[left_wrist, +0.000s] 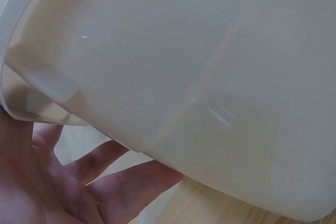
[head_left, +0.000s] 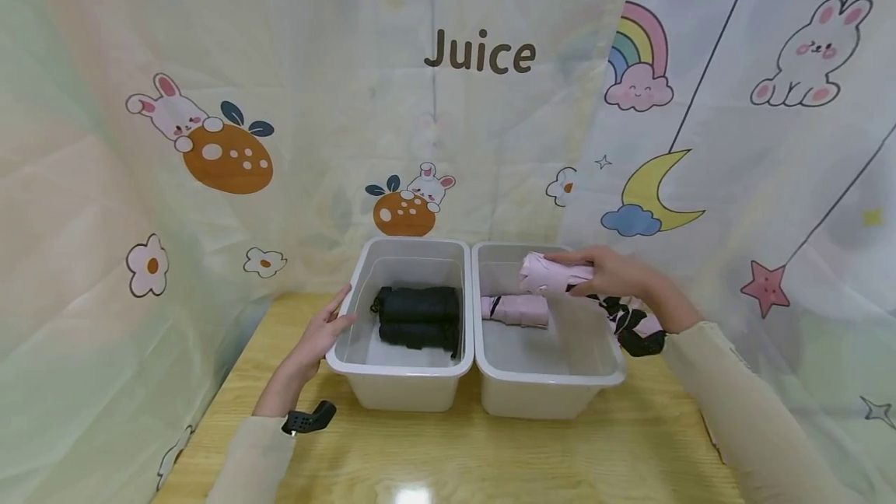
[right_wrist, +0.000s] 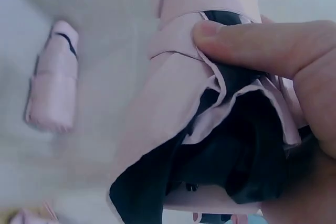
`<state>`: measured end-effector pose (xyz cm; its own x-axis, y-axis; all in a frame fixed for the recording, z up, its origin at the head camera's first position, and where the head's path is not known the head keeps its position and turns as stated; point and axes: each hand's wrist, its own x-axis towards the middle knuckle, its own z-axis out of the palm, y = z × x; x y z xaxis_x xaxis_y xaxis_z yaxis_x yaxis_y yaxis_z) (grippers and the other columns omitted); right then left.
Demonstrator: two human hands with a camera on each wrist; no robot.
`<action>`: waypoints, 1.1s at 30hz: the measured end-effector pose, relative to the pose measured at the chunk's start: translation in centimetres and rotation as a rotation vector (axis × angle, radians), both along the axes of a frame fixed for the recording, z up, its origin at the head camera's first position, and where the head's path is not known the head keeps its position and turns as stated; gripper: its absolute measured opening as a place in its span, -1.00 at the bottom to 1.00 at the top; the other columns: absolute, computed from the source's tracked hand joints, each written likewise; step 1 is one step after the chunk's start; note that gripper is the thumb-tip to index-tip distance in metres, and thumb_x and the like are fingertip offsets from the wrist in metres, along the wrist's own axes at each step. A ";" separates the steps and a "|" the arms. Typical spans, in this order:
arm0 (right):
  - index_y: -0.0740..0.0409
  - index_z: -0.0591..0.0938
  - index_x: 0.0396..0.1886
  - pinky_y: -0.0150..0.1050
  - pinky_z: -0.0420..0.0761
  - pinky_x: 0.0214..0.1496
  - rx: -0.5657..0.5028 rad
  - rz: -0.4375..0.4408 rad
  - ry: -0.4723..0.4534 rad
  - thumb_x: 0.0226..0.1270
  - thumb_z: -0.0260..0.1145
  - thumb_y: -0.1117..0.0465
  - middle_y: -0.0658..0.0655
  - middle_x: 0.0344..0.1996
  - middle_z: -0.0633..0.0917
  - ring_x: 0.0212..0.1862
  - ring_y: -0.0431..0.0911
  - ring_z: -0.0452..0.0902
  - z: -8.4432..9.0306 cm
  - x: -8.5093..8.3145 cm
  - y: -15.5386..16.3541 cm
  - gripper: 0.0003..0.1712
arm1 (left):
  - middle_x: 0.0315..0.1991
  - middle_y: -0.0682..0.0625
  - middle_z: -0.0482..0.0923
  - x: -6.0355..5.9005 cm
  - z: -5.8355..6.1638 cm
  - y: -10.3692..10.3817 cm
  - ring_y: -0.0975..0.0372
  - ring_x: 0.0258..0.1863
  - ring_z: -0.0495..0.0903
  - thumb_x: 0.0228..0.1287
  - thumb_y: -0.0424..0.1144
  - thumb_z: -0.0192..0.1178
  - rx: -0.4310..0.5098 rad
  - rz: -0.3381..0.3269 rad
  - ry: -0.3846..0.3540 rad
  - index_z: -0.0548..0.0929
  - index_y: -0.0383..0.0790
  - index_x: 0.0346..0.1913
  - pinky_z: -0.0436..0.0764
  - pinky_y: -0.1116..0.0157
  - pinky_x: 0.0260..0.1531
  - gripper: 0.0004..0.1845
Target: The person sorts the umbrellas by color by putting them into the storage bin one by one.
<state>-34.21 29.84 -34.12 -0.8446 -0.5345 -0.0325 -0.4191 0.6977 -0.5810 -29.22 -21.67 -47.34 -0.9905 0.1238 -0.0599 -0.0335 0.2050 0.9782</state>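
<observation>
sorting looks partway: two black folded umbrellas (head_left: pixel 418 317) lie in left bin (head_left: pixel 364 368), one pink folded umbrella (head_left: pixel 514 309) in right bin (head_left: pixel 602 376), right hand (head_left: pixel 609 274) grips another pink one (head_left: pixel 553 274) above it, left hand (head_left: pixel 318 337) flat against left bin's side.

Two bins (head_left: pixel 409 370), translucent white. Left bin contents: black umbrellas (head_left: pixel 418 316). Right bin: plain pink umbrella (head_left: pixel 514 309); held umbrella (head_left: pixel 553 274) pink outside, black lining. Table (head_left: pixel 448 457) light yellow wood grain. Curtain (head_left: pixel 210 99) pale, printed with rabbits, oranges, rainbow, moon. Sleeves (head_left: pixel 742 411) cream.
</observation>
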 end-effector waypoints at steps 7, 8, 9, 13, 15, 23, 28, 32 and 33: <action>-0.13 0.53 0.32 -0.20 0.49 -0.32 -0.052 0.045 -0.062 -0.01 0.54 0.33 0.09 0.03 0.61 -0.22 -0.01 0.41 -2.7 -3.4 -3.0 -0.18 | 0.49 -0.26 -0.01 -0.1 0.2 0.1 -0.24 0.26 0.30 0.49 -0.14 0.03 0.010 -0.002 0.000 0.00 0.16 0.56 0.54 -0.02 -0.05 -0.31; -0.11 0.53 0.32 -0.21 0.48 -0.32 -0.060 0.059 -0.068 -0.02 0.53 0.36 0.09 0.06 0.61 -0.21 -0.01 0.39 -3.2 -3.7 -3.3 -0.18 | 0.50 -0.26 -0.02 -0.1 0.2 0.1 -0.24 0.26 0.30 0.50 -0.14 0.03 0.010 -0.004 0.000 -0.01 0.15 0.56 0.53 -0.02 -0.04 -0.31; -0.11 0.54 0.31 -0.22 0.47 -0.32 -0.070 0.061 -0.085 -0.03 0.53 0.39 0.08 0.10 0.60 -0.20 -0.02 0.38 -3.7 -4.0 -3.6 -0.18 | 0.50 -0.26 -0.02 -0.1 0.1 0.1 -0.24 0.26 0.29 0.50 -0.14 0.03 0.010 -0.005 -0.002 -0.01 0.15 0.56 0.53 -0.02 -0.04 -0.31; -0.09 0.55 0.30 -0.23 0.48 -0.25 -0.092 0.056 -0.148 -0.06 0.50 0.45 0.11 0.20 0.56 -0.12 -0.02 0.36 -5.2 -4.8 -4.4 -0.16 | 0.50 -0.27 -0.02 -0.2 0.1 0.1 -0.23 0.26 0.30 0.50 -0.15 0.03 0.010 0.003 -0.005 0.00 0.16 0.56 0.54 -0.01 -0.05 -0.31; -0.12 0.55 0.29 -0.23 0.49 -0.19 -0.078 0.035 -0.168 -0.07 0.51 0.44 0.11 0.23 0.54 -0.06 -0.04 0.36 -6.0 -5.1 -4.7 -0.16 | 0.49 -0.27 -0.01 -0.2 0.1 0.0 -0.25 0.24 0.31 0.50 -0.15 0.02 0.020 0.004 -0.002 0.01 0.17 0.56 0.55 -0.02 -0.06 -0.32; -0.14 0.58 0.26 -0.23 0.49 -0.02 -0.018 0.026 -0.176 -0.16 0.54 0.43 0.08 0.23 0.54 0.08 -0.10 0.39 -9.1 -6.4 -5.5 -0.13 | 0.51 -0.22 -0.03 0.0 -0.1 0.0 -0.21 0.29 0.26 0.50 -0.11 0.03 0.032 0.006 -0.020 0.02 0.23 0.55 0.51 -0.01 -0.02 -0.33; -0.03 0.57 0.27 -0.22 0.52 -0.11 -0.046 0.045 -0.242 -0.15 0.47 0.49 0.14 0.23 0.54 -0.04 -0.05 0.40 -10.4 -6.8 -6.0 -0.14 | 0.50 -0.22 -0.02 -0.1 -0.1 0.1 -0.21 0.29 0.26 0.50 -0.12 0.04 0.033 0.013 -0.006 0.04 0.21 0.55 0.51 -0.01 -0.01 -0.33; 0.00 0.57 0.27 -0.23 0.51 -0.10 -0.023 0.036 -0.259 -0.16 0.47 0.50 0.16 0.22 0.54 -0.06 -0.05 0.40 -11.3 -7.0 -6.4 -0.15 | 0.49 -0.24 0.01 0.0 -0.3 0.0 -0.22 0.28 0.28 0.49 -0.13 0.04 0.031 0.012 0.005 0.05 0.20 0.54 0.52 -0.02 -0.03 -0.33; 0.02 0.57 0.27 -0.24 0.50 -0.08 -0.020 0.031 -0.256 -0.17 0.48 0.51 0.16 0.21 0.55 -0.06 -0.05 0.40 -11.6 -7.0 -6.4 -0.14 | 0.49 -0.25 0.01 0.0 -0.3 0.0 -0.22 0.27 0.28 0.49 -0.14 0.04 0.032 0.009 0.006 0.05 0.20 0.54 0.52 -0.02 -0.03 -0.33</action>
<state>-41.23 23.40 -45.70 -0.7934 -0.5626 -0.2323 -0.2773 0.6739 -0.6848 -29.21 -21.69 -47.62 -0.9919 0.1162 -0.0505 -0.0297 0.1737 0.9843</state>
